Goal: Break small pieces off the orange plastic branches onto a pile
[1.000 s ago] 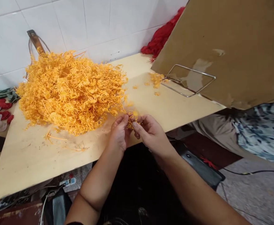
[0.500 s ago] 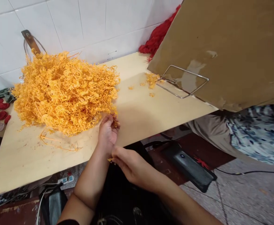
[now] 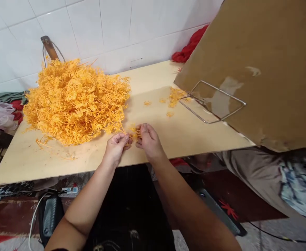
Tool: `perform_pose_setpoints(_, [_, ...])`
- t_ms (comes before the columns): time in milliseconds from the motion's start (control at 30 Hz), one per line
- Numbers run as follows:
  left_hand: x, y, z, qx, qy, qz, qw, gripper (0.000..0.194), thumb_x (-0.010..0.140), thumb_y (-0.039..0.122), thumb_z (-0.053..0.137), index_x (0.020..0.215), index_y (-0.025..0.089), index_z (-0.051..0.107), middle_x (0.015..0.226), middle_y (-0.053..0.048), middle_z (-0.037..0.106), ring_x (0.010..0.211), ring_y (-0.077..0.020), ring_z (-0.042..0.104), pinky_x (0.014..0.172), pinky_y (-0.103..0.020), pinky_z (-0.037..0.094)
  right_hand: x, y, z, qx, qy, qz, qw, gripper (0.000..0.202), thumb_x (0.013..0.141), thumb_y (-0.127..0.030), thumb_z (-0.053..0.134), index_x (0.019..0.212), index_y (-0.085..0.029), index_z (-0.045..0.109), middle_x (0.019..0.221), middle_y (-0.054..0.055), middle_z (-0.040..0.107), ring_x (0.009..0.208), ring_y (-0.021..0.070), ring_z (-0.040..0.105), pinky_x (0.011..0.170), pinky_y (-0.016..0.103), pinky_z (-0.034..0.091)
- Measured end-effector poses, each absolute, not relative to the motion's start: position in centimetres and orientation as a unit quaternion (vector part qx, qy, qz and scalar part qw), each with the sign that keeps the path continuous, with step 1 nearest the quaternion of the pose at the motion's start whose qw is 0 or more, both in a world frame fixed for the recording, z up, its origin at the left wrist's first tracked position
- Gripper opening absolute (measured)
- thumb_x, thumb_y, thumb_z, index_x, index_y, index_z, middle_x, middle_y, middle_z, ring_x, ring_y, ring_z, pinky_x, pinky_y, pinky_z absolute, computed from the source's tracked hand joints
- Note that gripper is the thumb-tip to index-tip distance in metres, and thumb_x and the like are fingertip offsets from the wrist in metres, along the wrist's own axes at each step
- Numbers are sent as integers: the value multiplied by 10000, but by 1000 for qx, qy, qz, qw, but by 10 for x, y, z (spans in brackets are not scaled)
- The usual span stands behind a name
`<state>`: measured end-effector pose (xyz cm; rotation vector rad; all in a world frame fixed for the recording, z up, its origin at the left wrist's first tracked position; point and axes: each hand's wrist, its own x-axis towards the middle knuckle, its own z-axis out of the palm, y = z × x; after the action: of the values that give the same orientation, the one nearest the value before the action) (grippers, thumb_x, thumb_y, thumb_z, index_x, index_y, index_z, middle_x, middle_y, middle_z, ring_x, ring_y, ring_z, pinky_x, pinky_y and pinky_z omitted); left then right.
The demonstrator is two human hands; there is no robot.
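Observation:
A big heap of orange plastic flower sprigs (image 3: 77,101) lies on the left half of the board tabletop. At its front right corner my left hand (image 3: 115,146) pinches the stem of one orange sprig (image 3: 127,134) between thumb and fingers. Close beside it, my right hand (image 3: 149,141) has its fingers closed on the frilly orange end of that sprig. The fingertips hide part of what they grip. Both hands are just above the front edge of the table.
A large cardboard sheet (image 3: 260,69) with a wire frame (image 3: 213,103) stands at the right. Loose orange pieces (image 3: 175,97) lie near it, and a red pile (image 3: 191,45) sits behind. Another person's patterned clothing (image 3: 299,188) shows at far right. Plastic bags (image 3: 1,113) are at left.
My right hand has moved up from below the table edge to meet the left hand at the orange sprig. The camera view has shifted somewhat.

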<state>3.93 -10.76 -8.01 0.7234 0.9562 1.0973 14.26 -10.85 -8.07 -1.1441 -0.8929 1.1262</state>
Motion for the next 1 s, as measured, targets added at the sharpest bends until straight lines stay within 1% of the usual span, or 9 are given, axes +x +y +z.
perform_pose_setpoints(133, [47, -100, -79, 329, 426, 507, 673, 220, 587, 277, 721, 621, 130, 561, 525, 31, 553, 487, -37, 470, 495, -163, 324, 151, -101, -82, -525, -503, 408, 551, 313, 772, -492, 499, 704, -200, 410, 562, -53, 404, 491, 72, 396, 446, 203, 328])
perform_pose_setpoints(300, [59, -93, -80, 238, 418, 570, 666, 124, 613, 197, 690, 635, 137, 583, 587, 36, 565, 532, -38, 489, 552, -169, 363, 166, -102, -80, -503, -649, 361, 442, 256, 835, -346, 437, 633, -195, 398, 524, -47, 383, 476, 78, 378, 457, 215, 311])
perform_pose_setpoints(400, [71, -91, -81, 208, 430, 584, 656, 74, 628, 110, 649, 609, 136, 582, 639, 28, 594, 555, -36, 487, 580, -170, 369, 172, -111, -82, -497, -674, 314, 447, 177, 846, -280, 427, 688, -201, 436, 548, -36, 425, 489, 91, 409, 471, 224, 335])
perform_pose_setpoints(500, [81, -84, -82, 168, 465, 586, 642, 108, 661, 77, 614, 600, 139, 550, 606, 33, 575, 532, -35, 461, 559, -175, 352, 178, -126, -83, -479, -678, 293, 475, 120, 848, -206, 421, 730, -217, 446, 560, -30, 446, 473, 98, 416, 447, 227, 337])
perform_pose_setpoints(633, [83, -72, -85, 110, 466, 609, 632, 130, 735, 128, 567, 625, 153, 502, 511, 60, 486, 453, -39, 421, 506, -193, 331, 188, -142, -73, -276, -770, 357, 450, 130, 823, -158, 415, 718, -222, 459, 562, -9, 447, 502, 117, 440, 443, 243, 347])
perform_pose_setpoints(667, [81, -71, -85, 126, 459, 598, 644, 126, 733, 127, 571, 626, 149, 508, 510, 56, 493, 451, -42, 435, 508, -197, 338, 191, -141, -70, -263, -760, 394, 444, 126, 825, -167, 415, 723, -219, 469, 578, -2, 457, 515, 119, 451, 444, 245, 356])
perform_pose_setpoints(767, [76, -74, -82, 154, 434, 574, 677, 104, 691, 106, 614, 624, 133, 539, 573, 32, 571, 511, -57, 523, 597, -217, 402, 203, -122, -67, -380, -591, 520, 485, 130, 843, -220, 419, 723, -214, 466, 629, -1, 497, 486, 101, 473, 402, 228, 364])
perform_pose_setpoints(867, [71, -80, -78, 115, 394, 574, 708, 68, 688, 120, 626, 654, 131, 569, 689, -2, 639, 684, -101, 611, 791, -284, 435, 212, -98, -72, -466, -422, 578, 520, 188, 784, -279, 514, 653, -199, 406, 654, -16, 544, 410, 72, 466, 339, 201, 329])
perform_pose_setpoints(1000, [67, -86, -74, 83, 335, 531, 774, 47, 753, 150, 564, 715, 129, 583, 855, -64, 676, 928, -159, 614, 896, -317, 396, 205, -90, -86, -489, -404, 612, 473, 272, 713, -291, 574, 653, -204, 324, 595, -40, 542, 340, 34, 376, 305, 163, 255])
